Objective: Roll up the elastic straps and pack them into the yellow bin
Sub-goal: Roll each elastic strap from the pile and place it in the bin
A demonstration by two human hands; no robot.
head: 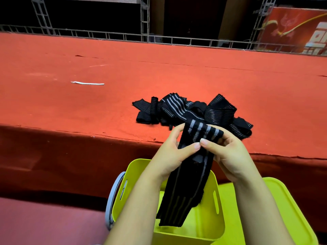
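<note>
- The strap (192, 167) in hand is flat black elastic webbing with grey lengthwise stripes; its loose end hangs into the yellow bin (208, 225), a smooth plastic tub with slotted walls.
- Both forearms rise from below, and the thumbs meet over the strap's upper end.
- The left hand (169, 152) and right hand (228, 151) each grip the strap with curled fingers.
- More straps (187, 110) lie heaped on the red felt-covered bench (88, 106).
</note>
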